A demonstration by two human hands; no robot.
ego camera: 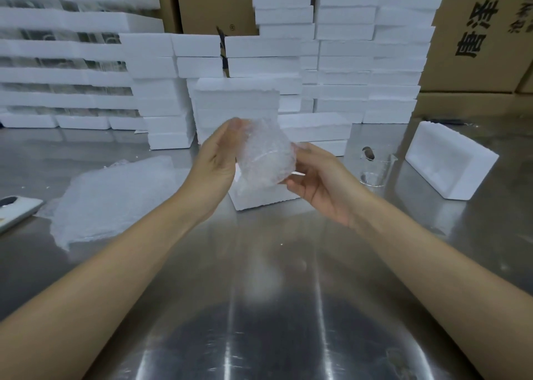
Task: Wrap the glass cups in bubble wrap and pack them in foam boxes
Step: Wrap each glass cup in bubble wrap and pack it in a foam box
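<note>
Spare bubble wrap (pixel 115 195) lies toward the left edge of the table (pixel 274 278). My left hand (pixel 215 163) cups 1 glass cup (pixel 264 154), cloudy under its wrap, held above a foam box (pixel 259 196) mid-table. My right hand (pixel 320 183) pinches the loose wrap. I judge wrapping nearly done, boxing still to do; 1 bare cup (pixel 375 169) waits toward the right edge

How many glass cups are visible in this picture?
2: one wrapped cup held between the left hand and right hand; one bare cup standing on the table, right of them. More may be hidden in foam boxes.
</note>
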